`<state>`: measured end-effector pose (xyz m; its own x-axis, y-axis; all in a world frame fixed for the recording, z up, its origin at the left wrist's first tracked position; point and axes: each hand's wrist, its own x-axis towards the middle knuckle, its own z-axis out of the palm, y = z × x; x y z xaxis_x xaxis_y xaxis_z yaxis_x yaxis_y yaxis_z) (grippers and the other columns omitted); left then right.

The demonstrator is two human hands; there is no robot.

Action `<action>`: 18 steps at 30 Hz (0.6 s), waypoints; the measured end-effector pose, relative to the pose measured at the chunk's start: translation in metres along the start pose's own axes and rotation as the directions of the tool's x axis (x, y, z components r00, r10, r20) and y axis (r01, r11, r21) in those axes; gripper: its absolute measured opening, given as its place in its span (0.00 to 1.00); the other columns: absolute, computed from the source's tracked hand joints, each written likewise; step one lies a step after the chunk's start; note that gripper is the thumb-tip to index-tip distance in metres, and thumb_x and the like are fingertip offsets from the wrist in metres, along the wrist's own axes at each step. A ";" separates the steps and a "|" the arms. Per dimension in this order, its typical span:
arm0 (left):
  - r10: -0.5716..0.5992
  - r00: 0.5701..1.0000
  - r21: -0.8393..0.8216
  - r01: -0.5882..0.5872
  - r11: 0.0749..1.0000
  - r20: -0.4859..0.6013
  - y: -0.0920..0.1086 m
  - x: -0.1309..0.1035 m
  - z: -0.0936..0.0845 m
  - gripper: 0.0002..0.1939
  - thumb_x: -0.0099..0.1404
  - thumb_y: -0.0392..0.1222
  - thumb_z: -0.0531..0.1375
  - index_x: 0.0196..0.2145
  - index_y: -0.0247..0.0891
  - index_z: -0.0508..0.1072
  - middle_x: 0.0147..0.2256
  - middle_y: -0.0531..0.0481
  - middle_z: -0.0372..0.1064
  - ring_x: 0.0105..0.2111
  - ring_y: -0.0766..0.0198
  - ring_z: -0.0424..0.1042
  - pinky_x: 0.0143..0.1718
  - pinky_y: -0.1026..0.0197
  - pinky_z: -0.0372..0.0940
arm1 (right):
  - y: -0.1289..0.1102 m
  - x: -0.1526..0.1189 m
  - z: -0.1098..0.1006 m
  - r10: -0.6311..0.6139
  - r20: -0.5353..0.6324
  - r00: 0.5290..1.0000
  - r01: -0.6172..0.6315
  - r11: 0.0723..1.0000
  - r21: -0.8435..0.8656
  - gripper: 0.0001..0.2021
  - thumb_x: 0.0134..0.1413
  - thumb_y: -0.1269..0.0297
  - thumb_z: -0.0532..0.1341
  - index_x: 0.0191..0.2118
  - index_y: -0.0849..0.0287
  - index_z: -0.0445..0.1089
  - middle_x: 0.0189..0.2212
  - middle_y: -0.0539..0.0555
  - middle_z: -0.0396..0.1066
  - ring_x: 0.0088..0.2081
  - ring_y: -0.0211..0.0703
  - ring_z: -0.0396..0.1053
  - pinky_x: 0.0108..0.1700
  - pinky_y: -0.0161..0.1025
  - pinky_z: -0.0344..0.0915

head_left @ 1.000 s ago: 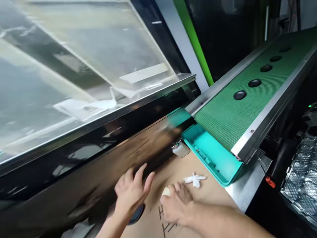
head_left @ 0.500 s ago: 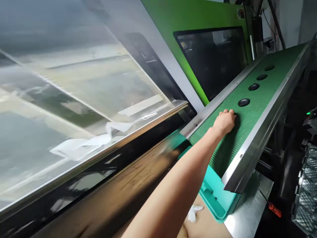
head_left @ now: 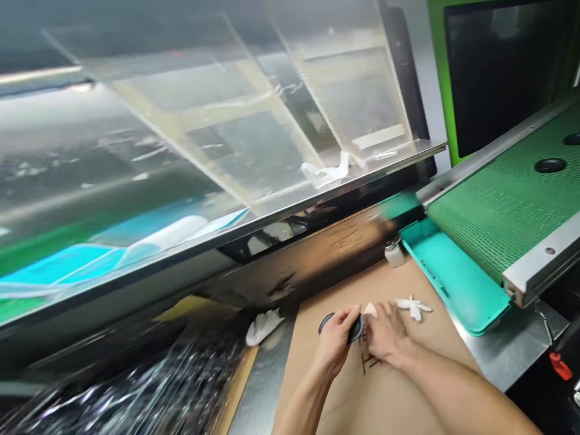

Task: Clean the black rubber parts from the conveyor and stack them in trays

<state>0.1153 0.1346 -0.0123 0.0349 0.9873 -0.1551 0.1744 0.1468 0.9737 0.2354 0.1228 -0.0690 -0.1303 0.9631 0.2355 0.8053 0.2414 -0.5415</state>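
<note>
Low over the brown board, my left hand [head_left: 338, 341] is closed around a round black plastic part [head_left: 356, 330] with a raised rim. My right hand [head_left: 384, 332] is right beside it, its fingers curled in toward the part. A small cream-coloured piece [head_left: 370, 310] shows at the right fingertips; its kind is unclear. Thin dark strips or marks [head_left: 365, 357] appear on the board just below the hands. To the right of them lies a crumpled white scrap [head_left: 414, 307], and farther back stands a small whitish bottle [head_left: 394, 254].
A green conveyor belt [head_left: 502, 199] carries black round parts [head_left: 550, 165] at right. Below its end sits a teal tray [head_left: 457, 278]. A red-handled screwdriver [head_left: 560, 365] is at lower right. Glossy clear packaging [head_left: 149, 386] lies lower left, near a white glove-like item [head_left: 264, 326].
One hand was over the conveyor near a black part; now both hands are together above the board, with a part in the left. The view has swung left and down.
</note>
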 end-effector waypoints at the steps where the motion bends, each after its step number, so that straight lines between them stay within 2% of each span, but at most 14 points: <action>1: -0.025 0.997 -0.086 0.019 0.996 -0.070 -0.018 -0.005 -0.018 0.29 0.44 0.65 0.72 0.26 0.38 0.70 0.22 0.56 0.64 0.23 0.69 0.61 0.24 0.66 0.56 | -0.003 -0.003 -0.003 -0.008 -0.062 0.998 0.010 0.999 0.031 0.15 0.59 0.63 0.59 0.50 0.54 0.75 0.56 0.60 0.69 0.53 0.59 0.65 0.56 0.56 0.62; 3: -0.063 0.985 -0.230 0.024 0.973 -0.163 -0.044 -0.013 -0.042 0.29 0.46 0.65 0.72 0.25 0.38 0.68 0.21 0.58 0.61 0.21 0.70 0.59 0.22 0.66 0.54 | -0.013 -0.013 -0.006 -0.038 -0.151 0.988 0.054 0.993 0.105 0.16 0.62 0.64 0.57 0.54 0.55 0.74 0.61 0.61 0.65 0.55 0.58 0.63 0.58 0.55 0.61; 5: -0.080 0.978 -0.335 0.011 0.942 -0.191 -0.057 -0.020 -0.053 0.28 0.50 0.64 0.71 0.25 0.38 0.66 0.20 0.59 0.60 0.20 0.71 0.58 0.21 0.67 0.54 | -0.029 -0.027 -0.006 -0.101 -0.205 0.973 0.139 0.974 0.181 0.18 0.64 0.64 0.57 0.57 0.54 0.72 0.63 0.60 0.63 0.57 0.56 0.61 0.59 0.53 0.62; 7: -0.070 0.980 -0.448 -0.021 0.894 -0.186 -0.059 -0.022 -0.056 0.26 0.53 0.62 0.71 0.26 0.37 0.68 0.22 0.58 0.63 0.21 0.71 0.62 0.23 0.67 0.57 | -0.046 -0.042 -0.001 -0.229 -0.227 0.946 0.279 0.936 0.217 0.19 0.65 0.64 0.57 0.59 0.53 0.71 0.63 0.59 0.63 0.57 0.54 0.61 0.59 0.51 0.63; 9: -0.098 0.979 -0.587 -0.026 0.809 -0.178 -0.056 -0.021 -0.057 0.23 0.55 0.59 0.71 0.29 0.36 0.70 0.24 0.56 0.67 0.23 0.69 0.66 0.26 0.66 0.62 | -0.060 -0.052 0.007 -0.351 -0.221 0.910 0.392 0.901 0.183 0.20 0.65 0.66 0.56 0.60 0.54 0.71 0.64 0.60 0.62 0.55 0.54 0.61 0.57 0.51 0.64; 11: -0.162 0.982 -0.736 0.042 0.676 -0.094 -0.053 -0.019 -0.058 0.20 0.59 0.56 0.69 0.31 0.35 0.72 0.26 0.51 0.71 0.26 0.65 0.71 0.31 0.63 0.68 | -0.066 -0.053 0.015 -0.413 -0.202 0.888 0.438 0.894 0.098 0.20 0.65 0.68 0.55 0.60 0.57 0.71 0.64 0.63 0.61 0.53 0.55 0.61 0.56 0.53 0.65; 14: -0.175 0.973 -0.857 0.216 0.468 0.149 -0.052 -0.020 -0.057 0.19 0.69 0.53 0.60 0.36 0.32 0.76 0.35 0.40 0.78 0.38 0.55 0.78 0.47 0.55 0.72 | -0.065 -0.042 0.027 -0.405 -0.194 0.894 0.412 0.911 -0.003 0.20 0.67 0.67 0.54 0.60 0.60 0.72 0.63 0.65 0.62 0.53 0.56 0.60 0.56 0.54 0.65; 16: -0.142 0.965 -0.880 0.258 0.399 0.219 -0.054 -0.022 -0.053 0.21 0.74 0.51 0.53 0.42 0.30 0.78 0.42 0.36 0.79 0.47 0.51 0.78 0.55 0.51 0.69 | -0.065 -0.036 0.030 -0.350 -0.214 0.912 0.355 0.935 -0.013 0.19 0.68 0.67 0.53 0.59 0.61 0.73 0.62 0.66 0.64 0.51 0.56 0.60 0.56 0.54 0.64; 18: -0.129 0.964 -0.890 0.265 0.372 0.234 -0.056 -0.024 -0.048 0.23 0.75 0.51 0.49 0.50 0.31 0.76 0.50 0.35 0.77 0.53 0.50 0.76 0.59 0.49 0.67 | -0.066 -0.035 0.031 -0.293 -0.228 0.928 0.301 0.954 -0.003 0.19 0.69 0.66 0.52 0.59 0.61 0.73 0.61 0.65 0.65 0.50 0.55 0.61 0.56 0.53 0.64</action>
<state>0.0576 0.1061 -0.0548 0.2410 0.9182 -0.3143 -0.8013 0.3709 0.4694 0.1687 0.0767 -0.0663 -0.2252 0.7962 0.5616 0.7303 0.5195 -0.4436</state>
